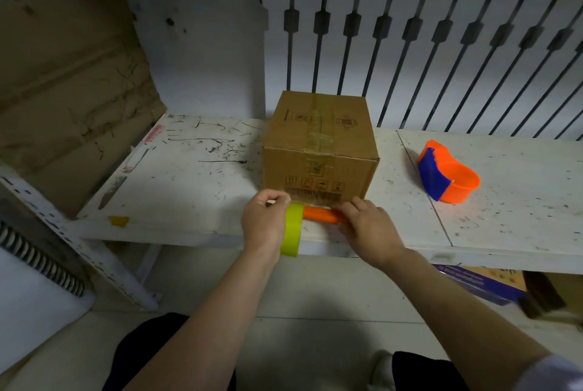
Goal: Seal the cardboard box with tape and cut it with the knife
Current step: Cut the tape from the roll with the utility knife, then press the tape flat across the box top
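The white bench top (195, 176) was all scuffed with black marks. A cardboard box (320, 151) sat on it mid-way, and an orange-and-blue tape dispenser (448, 176) well off right.

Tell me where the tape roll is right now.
In the head view, the yellow-green tape roll sits in the left hand, at the table's front edge just before the cardboard box.

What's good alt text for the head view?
A person's left hand holds a yellow-green tape roll and the right hand grips an orange knife handle at the near base of a closed cardboard box on a scuffed white bench. An orange-and-blue tape dispenser lies to the right.
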### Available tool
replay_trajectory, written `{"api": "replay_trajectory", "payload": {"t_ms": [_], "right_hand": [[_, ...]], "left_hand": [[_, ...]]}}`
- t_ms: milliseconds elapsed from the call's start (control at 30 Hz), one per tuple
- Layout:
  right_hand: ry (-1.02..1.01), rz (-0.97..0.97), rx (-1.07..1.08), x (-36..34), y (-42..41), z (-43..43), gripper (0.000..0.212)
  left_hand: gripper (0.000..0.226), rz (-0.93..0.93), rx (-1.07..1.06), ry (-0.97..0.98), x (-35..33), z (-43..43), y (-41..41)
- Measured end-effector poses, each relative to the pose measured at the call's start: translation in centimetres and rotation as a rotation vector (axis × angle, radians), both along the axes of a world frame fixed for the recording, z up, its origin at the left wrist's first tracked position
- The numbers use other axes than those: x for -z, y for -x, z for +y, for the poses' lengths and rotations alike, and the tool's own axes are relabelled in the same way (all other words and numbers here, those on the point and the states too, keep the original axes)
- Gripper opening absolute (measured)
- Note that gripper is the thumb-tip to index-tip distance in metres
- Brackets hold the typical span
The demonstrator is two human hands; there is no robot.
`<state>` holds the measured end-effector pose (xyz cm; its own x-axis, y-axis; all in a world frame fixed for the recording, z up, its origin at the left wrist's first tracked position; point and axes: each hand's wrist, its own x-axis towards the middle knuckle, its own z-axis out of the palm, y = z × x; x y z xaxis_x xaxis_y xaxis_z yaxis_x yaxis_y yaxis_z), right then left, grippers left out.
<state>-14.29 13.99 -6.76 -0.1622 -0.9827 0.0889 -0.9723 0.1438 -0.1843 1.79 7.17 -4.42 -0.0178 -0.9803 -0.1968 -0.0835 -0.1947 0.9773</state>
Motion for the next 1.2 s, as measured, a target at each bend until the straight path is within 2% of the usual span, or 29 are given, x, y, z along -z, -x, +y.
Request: {"api": "replay_trajectory", "payload": {"t_ms": [133,300,367,400,433,500,533,600,700,800,900,1033,1133,1200], "right_hand": [[0.064,0.031,0.074,1.4,-0.8,-1.3,0.028],[0.043,0.077,0.091,1.7,-0.7,-1.7,0.024],[0.153,0.052,0.091,1.1,-0.9,-1.4,0.019],[0.225,-0.059,0.123,0.5,-1.3,-1.2,0.016],[0.256,-0.277,0.18,-0.2,-1.8,-1.0,0.017],[0.25,-0.883,0.262,-1.7,-2.8,-0.7,0.017],[0.236,-1.095,0.283,-2.1,-3.1,-0.5,0.01],[0.203,-1.256,0.307,-2.7,-3.2,0.1,0.007],[0.253,-1.316,0.365,-3.2,-2.6,1.1,0.012],[0.337,-1.304,0.435,-3.7,-1.3,2.2,0.019],[0.387,-1.167,0.471,-4.1,0.7,3.0,0.021],[0.388,-0.745,0.552,-4.3,3.8,3.4,0.013],[0.275,-0.373,0.539,-3.7,5.9,2.8,0.02],[0.223,-0.226,0.497,-3.1,6.9,2.0,0.024]], "left_hand": [[0.021,0.017,0.038,0.013,0.0,-0.2,-0.4],[0.02,0.041,0.071,-0.012,0.0,0.0,-0.5],[0.02,0.051,0.074,-0.009,-0.1,0.2,-0.3],[0.019,0.06,0.076,-0.004,-0.1,0.4,-0.1],[0.018,0.07,0.081,0.002,0.0,0.7,0.2],[0.016,0.085,0.097,0.005,-0.1,1.3,0.9],[0.016,0.097,0.106,-0.003,-0.3,1.7,1.2],[0.016,0.116,0.131,-0.028,-0.4,2.5,2.0],[0.011,0.135,0.185,-0.031,-0.9,3.7,3.2],[0.018,0.143,0.24,-0.054,-1.1,4.8,4.7],[0.027,0.076,0.332,-0.026,-1.2,5.5,6.3],[0.041,0.008,0.385,0.005,-1.4,5.3,7.0],[0.032,-0.028,0.356,0.037,-1.1,4.4,6.8],[0.023,-0.054,0.339,0.042,-1.0,3.8,6.6]]}}
